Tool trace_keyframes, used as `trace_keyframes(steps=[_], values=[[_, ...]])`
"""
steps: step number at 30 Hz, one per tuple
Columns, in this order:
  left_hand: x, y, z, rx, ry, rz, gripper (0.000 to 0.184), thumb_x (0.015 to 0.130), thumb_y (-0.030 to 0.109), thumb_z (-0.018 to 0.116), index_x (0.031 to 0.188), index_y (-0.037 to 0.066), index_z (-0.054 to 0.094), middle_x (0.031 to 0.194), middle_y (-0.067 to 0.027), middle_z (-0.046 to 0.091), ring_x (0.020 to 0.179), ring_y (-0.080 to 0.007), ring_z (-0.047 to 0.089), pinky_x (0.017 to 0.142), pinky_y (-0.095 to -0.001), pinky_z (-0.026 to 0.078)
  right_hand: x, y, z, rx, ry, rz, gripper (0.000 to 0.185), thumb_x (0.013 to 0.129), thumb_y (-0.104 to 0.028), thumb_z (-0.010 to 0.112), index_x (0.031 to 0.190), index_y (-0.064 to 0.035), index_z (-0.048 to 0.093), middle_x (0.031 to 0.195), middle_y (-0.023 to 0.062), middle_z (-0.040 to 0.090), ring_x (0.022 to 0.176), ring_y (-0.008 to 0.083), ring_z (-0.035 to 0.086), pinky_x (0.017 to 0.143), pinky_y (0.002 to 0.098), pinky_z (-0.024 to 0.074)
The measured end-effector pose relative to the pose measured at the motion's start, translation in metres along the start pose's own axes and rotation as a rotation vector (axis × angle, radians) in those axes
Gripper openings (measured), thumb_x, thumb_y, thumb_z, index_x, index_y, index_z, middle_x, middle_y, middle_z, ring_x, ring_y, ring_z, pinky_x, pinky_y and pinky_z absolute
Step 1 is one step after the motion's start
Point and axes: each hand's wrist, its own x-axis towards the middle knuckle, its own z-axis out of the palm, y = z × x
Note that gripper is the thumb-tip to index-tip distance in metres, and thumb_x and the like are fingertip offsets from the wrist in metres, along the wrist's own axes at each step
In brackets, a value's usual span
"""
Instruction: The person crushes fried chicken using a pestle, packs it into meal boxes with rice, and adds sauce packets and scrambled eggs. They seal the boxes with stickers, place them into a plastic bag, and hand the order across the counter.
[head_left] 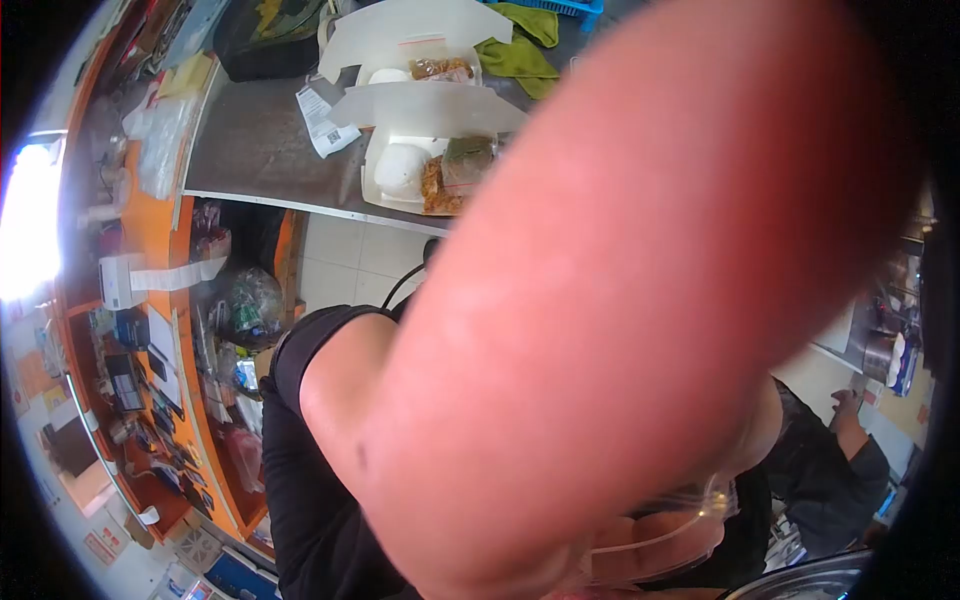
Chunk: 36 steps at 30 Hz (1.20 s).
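My left forearm (560, 330) is bent at the elbow and raised very close to the camera, blurred and covering the middle of the view. The left hand itself is out of the frame. Below and behind that arm, partly hidden, my right hand (757, 437) holds a clear plastic container (716, 502); fingers show through its thin wall. On the dark counter (250, 145) ahead stand two open white takeaway boxes. The nearer box (385, 201) contains white rice (402, 168), brown fried food (436, 188) and a small sealed bag (467, 165).
The farther takeaway box (390, 35) stands behind, near a green cloth (522, 50) and a printed receipt (325, 122). A black bag (270, 40) lies at the back left. Orange shelving (165, 350) with a receipt printer (122, 282) runs along the left. Another person (825, 480) is at the right.
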Motion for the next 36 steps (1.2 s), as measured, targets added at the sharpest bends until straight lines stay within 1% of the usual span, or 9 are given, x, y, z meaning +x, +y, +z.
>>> trace_keyframes(steps=[2, 6, 12, 14, 16, 17, 21, 24, 36], values=[[-0.003, 0.004, -0.012, -0.030, 0.010, -0.021, 0.128, 0.060, 0.019, 0.089, 0.145, 0.002, -0.007, 0.112, -0.0151, 0.055, 0.103, -0.0272, 0.056, 0.100, -0.0500, 0.041, 0.011, 0.011, 0.017, 0.145, -0.038, -0.032, 0.085, 0.067, -0.022, 0.087, 0.133, -0.0017, 0.037, 0.134, 0.0165, 0.049, 0.113, 0.0248, 0.056, 0.095, 0.0402, 0.0441], [-0.008, 0.002, -0.041, -0.146, 0.051, -0.132, 0.127, 0.060, 0.021, 0.090, 0.145, 0.001, -0.002, 0.117, -0.0166, 0.053, 0.108, -0.0286, 0.055, 0.100, -0.0494, 0.041, 0.025, 0.003, 0.041, 0.258, 0.025, 0.196, 0.072, 0.072, -0.011, 0.083, 0.129, -0.0022, 0.040, 0.123, 0.0125, 0.055, 0.111, 0.0199, 0.057, 0.091, 0.0358, 0.0472], [-0.018, -0.019, -0.088, -0.328, 0.055, -0.336, 0.124, 0.060, 0.024, 0.090, 0.146, 0.001, 0.004, 0.126, -0.0188, 0.051, 0.117, -0.0308, 0.053, 0.100, -0.0486, 0.041, 0.067, 0.018, 0.066, 0.109, 0.294, 0.204, 0.052, 0.079, 0.002, 0.072, 0.123, -0.0027, 0.045, 0.116, 0.0090, 0.059, 0.105, 0.0165, 0.061, 0.090, 0.0311, 0.0487], [-0.021, -0.027, -0.111, -0.085, -0.123, -0.199, 0.110, 0.059, 0.028, 0.090, 0.142, 0.000, 0.025, 0.129, -0.0206, 0.050, 0.121, -0.0344, 0.051, 0.101, -0.0502, 0.039, 0.080, 0.031, 0.079, 0.077, 0.429, 0.143, 0.049, 0.081, 0.000, 0.071, 0.123, -0.0031, 0.045, 0.116, 0.0098, 0.059, 0.104, 0.0166, 0.061, 0.090, 0.0308, 0.0496], [-0.013, -0.016, -0.124, 0.175, -0.247, -0.056, 0.089, 0.059, 0.028, 0.089, 0.130, 0.000, 0.044, 0.122, -0.0203, 0.055, 0.117, -0.0366, 0.054, 0.103, -0.0517, 0.037, 0.087, 0.030, 0.080, -0.340, 0.281, 0.057, 0.052, 0.080, -0.002, 0.073, 0.123, -0.0031, 0.045, 0.114, 0.0097, 0.059, 0.103, 0.0166, 0.061, 0.088, 0.0309, 0.0499], [-0.011, -0.009, -0.128, 0.268, -0.278, 0.016, 0.079, 0.059, 0.028, 0.088, 0.124, 0.000, 0.052, 0.119, -0.0199, 0.058, 0.115, -0.0376, 0.056, 0.104, -0.0523, 0.035, 0.091, 0.033, 0.081, -0.414, 0.276, 0.005, 0.052, 0.080, -0.003, 0.073, 0.123, -0.0030, 0.045, 0.114, 0.0096, 0.059, 0.103, 0.0168, 0.061, 0.088, 0.0310, 0.0497], [-0.010, -0.002, -0.134, 0.260, -0.241, 0.340, 0.053, 0.062, 0.025, 0.084, 0.105, 0.001, 0.063, 0.101, -0.0160, 0.066, 0.102, -0.0401, 0.063, 0.107, -0.0548, 0.031, 0.105, 0.043, 0.093, -0.553, 0.305, -0.110, 0.053, 0.078, -0.006, 0.075, 0.123, -0.0029, 0.046, 0.113, 0.0094, 0.059, 0.103, 0.0172, 0.060, 0.088, 0.0312, 0.0488], [-0.012, 0.000, -0.147, 0.246, -0.217, 0.414, 0.050, 0.067, 0.025, 0.077, 0.107, 0.000, 0.062, 0.102, -0.0154, 0.066, 0.102, -0.0373, 0.063, 0.104, -0.0516, 0.033, 0.111, 0.048, 0.102, -0.613, 0.336, -0.156, 0.054, 0.077, -0.008, 0.076, 0.122, -0.0028, 0.046, 0.112, 0.0092, 0.059, 0.103, 0.0176, 0.059, 0.088, 0.0314, 0.0482], [-0.021, 0.014, -0.177, 0.121, -0.180, 0.172, 0.041, 0.088, 0.026, 0.050, 0.117, -0.003, 0.058, 0.109, -0.0131, 0.065, 0.100, -0.0261, 0.062, 0.092, -0.0384, 0.044, 0.128, 0.065, 0.121, -0.721, 0.424, -0.297, 0.059, 0.074, -0.018, 0.081, 0.121, -0.0024, 0.048, 0.110, 0.0085, 0.058, 0.103, 0.0190, 0.057, 0.087, 0.0321, 0.0455]])
